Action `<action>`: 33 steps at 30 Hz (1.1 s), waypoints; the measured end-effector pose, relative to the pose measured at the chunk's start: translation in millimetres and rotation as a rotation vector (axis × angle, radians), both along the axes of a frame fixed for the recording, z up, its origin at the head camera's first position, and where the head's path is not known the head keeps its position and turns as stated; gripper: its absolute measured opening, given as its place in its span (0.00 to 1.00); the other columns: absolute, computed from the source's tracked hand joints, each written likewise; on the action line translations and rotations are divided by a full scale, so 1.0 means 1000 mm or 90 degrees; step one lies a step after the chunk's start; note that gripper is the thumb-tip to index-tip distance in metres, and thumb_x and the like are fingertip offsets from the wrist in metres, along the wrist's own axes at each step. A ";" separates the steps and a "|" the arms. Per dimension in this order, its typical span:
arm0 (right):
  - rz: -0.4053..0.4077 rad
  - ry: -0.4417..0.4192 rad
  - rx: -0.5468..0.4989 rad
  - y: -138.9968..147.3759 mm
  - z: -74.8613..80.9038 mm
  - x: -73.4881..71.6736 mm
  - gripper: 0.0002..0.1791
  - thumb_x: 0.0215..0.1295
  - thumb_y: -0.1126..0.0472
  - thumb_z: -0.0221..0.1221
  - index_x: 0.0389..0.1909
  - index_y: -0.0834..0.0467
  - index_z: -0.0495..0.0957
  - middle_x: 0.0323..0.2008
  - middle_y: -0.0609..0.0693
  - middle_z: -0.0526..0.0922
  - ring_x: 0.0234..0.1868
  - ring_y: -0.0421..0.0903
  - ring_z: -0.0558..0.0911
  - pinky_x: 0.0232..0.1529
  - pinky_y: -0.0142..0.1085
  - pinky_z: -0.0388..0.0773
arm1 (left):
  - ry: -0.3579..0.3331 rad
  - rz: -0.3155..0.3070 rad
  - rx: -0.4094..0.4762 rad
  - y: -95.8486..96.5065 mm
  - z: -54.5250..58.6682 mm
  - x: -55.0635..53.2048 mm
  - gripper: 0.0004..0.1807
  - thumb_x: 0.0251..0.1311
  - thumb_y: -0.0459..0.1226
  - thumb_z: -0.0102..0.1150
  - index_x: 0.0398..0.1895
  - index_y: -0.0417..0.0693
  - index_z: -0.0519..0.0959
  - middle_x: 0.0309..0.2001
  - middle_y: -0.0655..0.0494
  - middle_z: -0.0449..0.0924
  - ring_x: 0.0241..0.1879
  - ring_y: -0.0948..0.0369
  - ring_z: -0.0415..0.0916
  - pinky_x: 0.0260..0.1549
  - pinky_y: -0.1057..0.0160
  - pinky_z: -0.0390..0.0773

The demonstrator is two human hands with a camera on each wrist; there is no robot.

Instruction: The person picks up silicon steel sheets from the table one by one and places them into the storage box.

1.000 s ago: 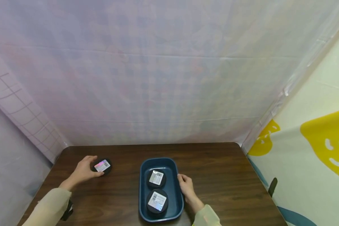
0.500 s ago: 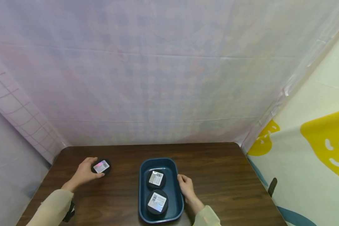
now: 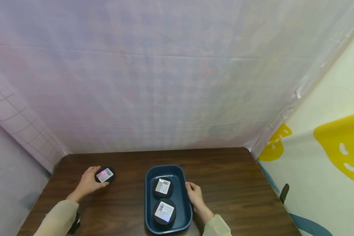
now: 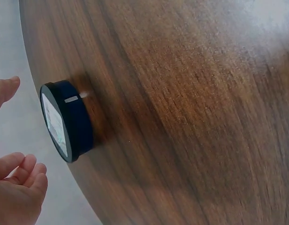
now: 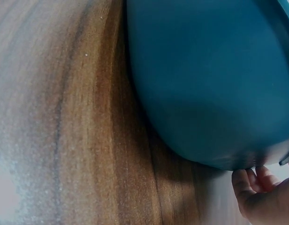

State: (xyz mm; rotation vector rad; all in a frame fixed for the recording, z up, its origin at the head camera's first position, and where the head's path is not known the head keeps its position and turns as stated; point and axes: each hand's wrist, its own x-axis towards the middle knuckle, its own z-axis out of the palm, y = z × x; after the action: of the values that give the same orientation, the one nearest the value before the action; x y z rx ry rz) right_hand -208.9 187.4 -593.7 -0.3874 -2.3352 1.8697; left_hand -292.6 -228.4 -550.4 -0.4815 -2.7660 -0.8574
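Observation:
My left hand [image 3: 89,181] is at the left of the table, its thumb and fingers spread on either side of a flat round tub [image 3: 105,175]. The tub has a black top with a shiny barcode label; its side looks dark blue in the left wrist view. There, a gap shows between the fingertips [image 4: 37,174] and the tub [image 4: 79,123], which rests on the wood. With my right hand [image 3: 195,197] I pinch the right rim of a blue rectangular tray [image 3: 183,209]. Inside the tray lie two similar tubs, the far one [image 3: 163,186] and the near one [image 3: 164,211].
The brown wooden table [image 3: 236,190] backs onto a pale checked curtain [image 3: 165,98]. A white sheet with yellow printed shapes [image 3: 345,147] hangs at the right. Bare wood lies between the left tub and the tray.
The left hand has shifted very slightly around the tub, and the head view has tilted a little. The right hand and the tray hold their places.

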 end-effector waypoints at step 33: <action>-0.005 -0.005 0.000 0.002 0.002 0.004 0.19 0.69 0.58 0.51 0.44 0.74 0.77 0.40 0.63 0.81 0.39 0.49 0.78 0.41 0.37 0.74 | -0.092 0.044 0.003 -0.002 -0.021 -0.006 0.50 0.37 0.40 0.75 0.54 0.11 0.59 0.50 0.18 0.61 0.49 0.31 0.62 0.49 0.34 0.64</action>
State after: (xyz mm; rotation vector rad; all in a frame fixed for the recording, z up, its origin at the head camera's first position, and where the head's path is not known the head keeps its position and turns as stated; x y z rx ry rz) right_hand -205.4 189.5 -591.9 -0.4030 -2.3349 1.8688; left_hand -298.5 -229.9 -571.3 -0.3337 -2.8910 -0.9166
